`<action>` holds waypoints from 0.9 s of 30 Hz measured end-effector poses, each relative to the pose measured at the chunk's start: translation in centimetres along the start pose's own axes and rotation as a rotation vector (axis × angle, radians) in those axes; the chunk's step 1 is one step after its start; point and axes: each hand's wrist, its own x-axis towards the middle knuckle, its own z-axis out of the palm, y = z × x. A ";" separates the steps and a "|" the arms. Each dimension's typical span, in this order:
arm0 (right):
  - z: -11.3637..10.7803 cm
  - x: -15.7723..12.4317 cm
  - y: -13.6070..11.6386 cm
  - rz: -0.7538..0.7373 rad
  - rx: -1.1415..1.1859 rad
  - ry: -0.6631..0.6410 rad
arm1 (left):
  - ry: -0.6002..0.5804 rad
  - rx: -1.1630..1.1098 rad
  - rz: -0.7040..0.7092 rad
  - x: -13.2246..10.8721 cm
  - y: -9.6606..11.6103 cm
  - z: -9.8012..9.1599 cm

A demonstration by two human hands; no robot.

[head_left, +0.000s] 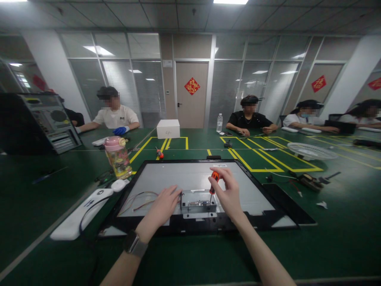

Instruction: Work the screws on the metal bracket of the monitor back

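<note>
A flat panel [175, 174] with a black frame, likely from a monitor, lies on the green table in front of me. On its near middle sits a metal bracket box [199, 202] with small parts inside. My right hand [228, 191] grips an orange-red screwdriver [213, 182], held nearly upright, its shaft pointing down into the right side of the box. My left hand [164, 203] lies with fingers extended at the box's left edge. Thin wires [139, 197] run across the panel left of that hand. Exactly where the screwdriver's tip rests is too small to tell.
At left stand a pink-lidded bottle [117, 157], a white power bank [81, 214] with a black cable, and a computer case [44, 123]. A black slab [290, 204] touches the panel's right side. Beyond are a white box [168, 129], tools and several people seated.
</note>
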 end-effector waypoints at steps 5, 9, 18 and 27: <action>-0.2 -0.2 0.1 -0.009 0.046 -0.060 | 0.003 0.010 -0.004 -0.1 0.0 0.1; -0.2 -0.1 0.2 -0.013 0.028 -0.062 | 0.033 0.014 0.018 -0.1 -0.3 0.6; -0.2 -0.3 0.2 0.030 0.081 -0.096 | 0.020 -0.013 0.002 -0.1 -0.2 0.3; -0.3 -0.2 0.2 -0.040 0.033 -0.132 | 0.046 -0.010 0.008 0.0 -0.4 0.8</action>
